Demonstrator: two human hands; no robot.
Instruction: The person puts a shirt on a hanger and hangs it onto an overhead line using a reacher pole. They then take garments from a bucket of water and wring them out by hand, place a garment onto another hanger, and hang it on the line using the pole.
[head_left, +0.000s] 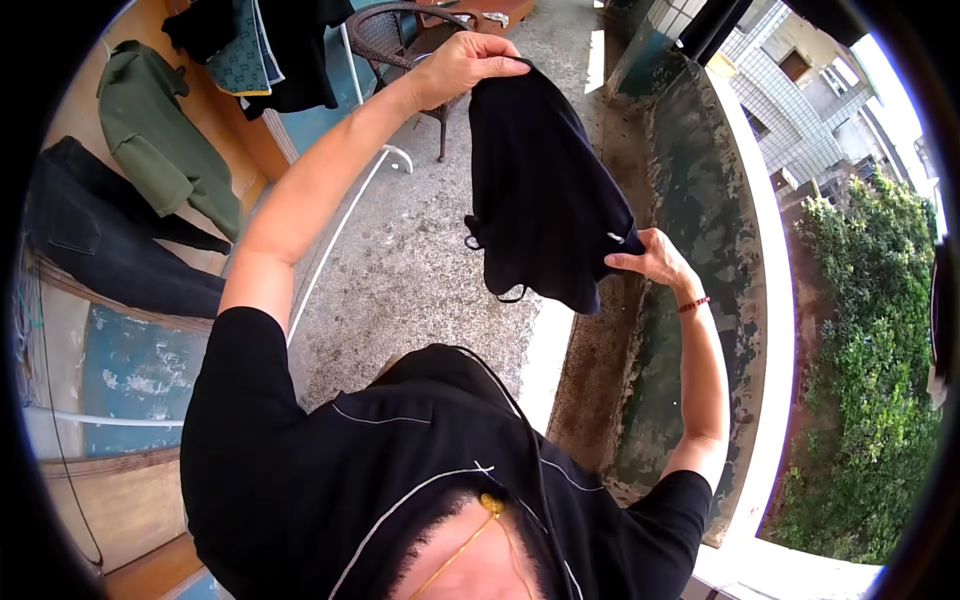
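Observation:
A black cloth garment (540, 190) hangs stretched between my two hands in front of me; I cannot make out its exact kind. Pinched on its top corner is my left hand (465, 72), raised higher and farther out. Lower down, my right hand (655, 260) grips the opposite edge near a small white tag, with a red bead bracelet on the wrist. Thin dark loops stick out from the garment's lower left edge, and its bottom droops freely above the floor.
Left of me hang a green garment (160, 140), dark jeans (90, 235) and other clothes. A wicker chair (385, 35) and white metal rack bars (330, 235) stand ahead. A weathered balcony wall (690, 250) runs along my right, with bushes (865, 350) beyond.

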